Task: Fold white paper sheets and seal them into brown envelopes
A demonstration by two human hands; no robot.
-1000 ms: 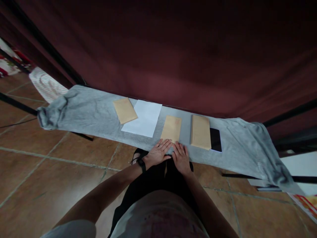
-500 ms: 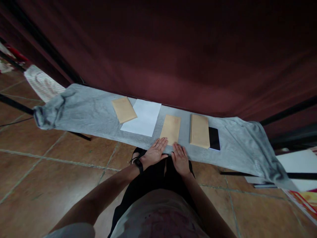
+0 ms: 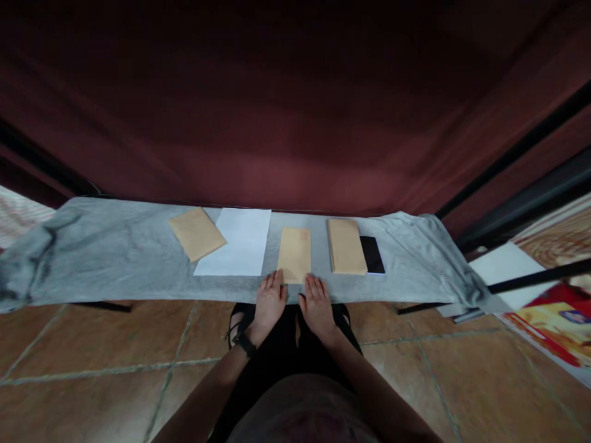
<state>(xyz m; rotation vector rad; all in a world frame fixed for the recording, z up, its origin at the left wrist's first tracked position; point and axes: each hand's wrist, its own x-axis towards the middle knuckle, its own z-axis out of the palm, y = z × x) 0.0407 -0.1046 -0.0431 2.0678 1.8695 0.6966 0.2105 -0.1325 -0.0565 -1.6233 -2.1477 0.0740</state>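
Note:
A tan paper envelope (image 3: 295,253) lies flat on the grey cloth, its short side toward me and a faint reddish mark at its far right corner. At its near left corner rests my left hand (image 3: 269,301), palm down with the fingers stretched out. My right hand (image 3: 318,306) lies flat by the near right corner, fingertips close to the paper's edge. Neither hand grips anything. To the left, another tan envelope (image 3: 197,234) lies turned at an angle, overlapping a white sheet of paper (image 3: 247,240). On the right sits a stack of tan envelopes (image 3: 347,246).
A dark phone-like slab (image 3: 373,255) lies partly under the stack's right side. Grey cloth (image 3: 115,258) covers the narrow table. Behind it hangs a dark red curtain (image 3: 295,135). Black metal bars (image 3: 521,151) and a colourful printed box (image 3: 554,326) are at the right.
My head view has turned, so the table looks level now. My left hand has drawn back from the envelope's face to its near left corner; the right hand stays at the near right corner.

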